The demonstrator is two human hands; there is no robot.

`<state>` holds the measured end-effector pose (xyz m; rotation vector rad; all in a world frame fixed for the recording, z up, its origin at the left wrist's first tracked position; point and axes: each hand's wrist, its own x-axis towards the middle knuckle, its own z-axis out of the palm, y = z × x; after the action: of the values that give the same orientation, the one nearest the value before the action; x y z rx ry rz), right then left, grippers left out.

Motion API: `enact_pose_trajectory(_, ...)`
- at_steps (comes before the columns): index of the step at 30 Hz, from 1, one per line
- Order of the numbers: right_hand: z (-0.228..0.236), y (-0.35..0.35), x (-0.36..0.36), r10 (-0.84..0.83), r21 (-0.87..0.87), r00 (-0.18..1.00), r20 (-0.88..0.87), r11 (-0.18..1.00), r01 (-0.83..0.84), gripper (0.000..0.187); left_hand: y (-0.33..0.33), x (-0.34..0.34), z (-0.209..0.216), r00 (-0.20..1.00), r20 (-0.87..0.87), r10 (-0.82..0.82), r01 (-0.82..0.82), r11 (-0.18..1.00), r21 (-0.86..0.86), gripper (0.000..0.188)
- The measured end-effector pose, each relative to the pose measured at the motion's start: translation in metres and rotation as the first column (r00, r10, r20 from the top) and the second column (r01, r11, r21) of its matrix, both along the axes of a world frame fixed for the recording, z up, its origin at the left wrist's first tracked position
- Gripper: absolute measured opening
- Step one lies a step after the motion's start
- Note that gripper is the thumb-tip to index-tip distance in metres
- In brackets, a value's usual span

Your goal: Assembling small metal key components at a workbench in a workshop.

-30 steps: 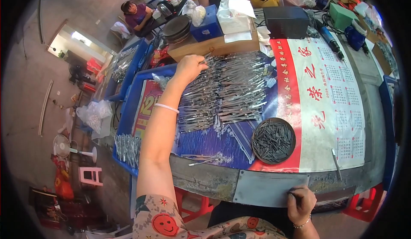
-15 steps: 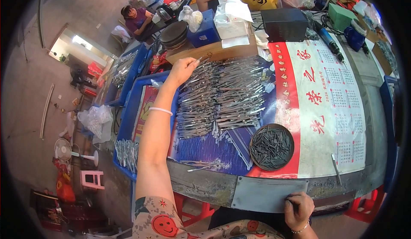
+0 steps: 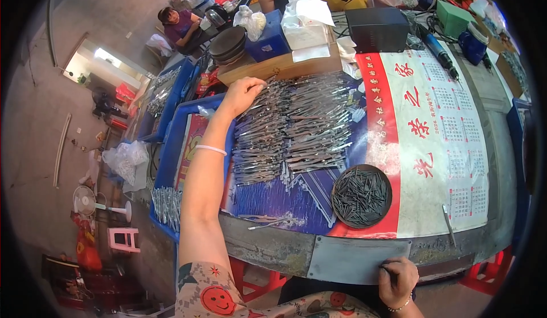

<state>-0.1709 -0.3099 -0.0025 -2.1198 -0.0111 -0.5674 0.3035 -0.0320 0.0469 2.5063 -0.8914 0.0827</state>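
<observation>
My left hand (image 3: 242,94) reaches to the far left end of two long rows of slim silvery metal pieces (image 3: 316,130) that look like tweezers. Its fingers are pinched together at the pile's edge; what they hold, if anything, is too small to make out. Near the front edge, my right hand (image 3: 399,278) rests closed on the right end of a flat grey metal plate (image 3: 347,261). A dark bit shows by its thumb, but the curled fingers hide what it is. A round bowl (image 3: 390,207) of short dark metal pins stands between the rows and the plate.
Blue trays (image 3: 171,141) with more metal pieces stand at the left. Behind the rows are a wooden box (image 3: 302,67), a black box (image 3: 377,30) and a blue power tool (image 3: 436,50). A calendar sheet (image 3: 450,124) covers the right side, with one loose piece (image 3: 449,225).
My left hand has shifted slightly, its fingertips now lower against the pile's far end. My right hand stays on the plate.
</observation>
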Motion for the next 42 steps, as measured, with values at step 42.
enact_pose_trajectory(42,0.003,-0.003,-0.001,0.043,-0.009,0.999,0.03,0.999,-0.043,0.018,-0.009,-0.063,0.037,0.977,0.211,-0.038,0.033,0.999,0.027,0.016)
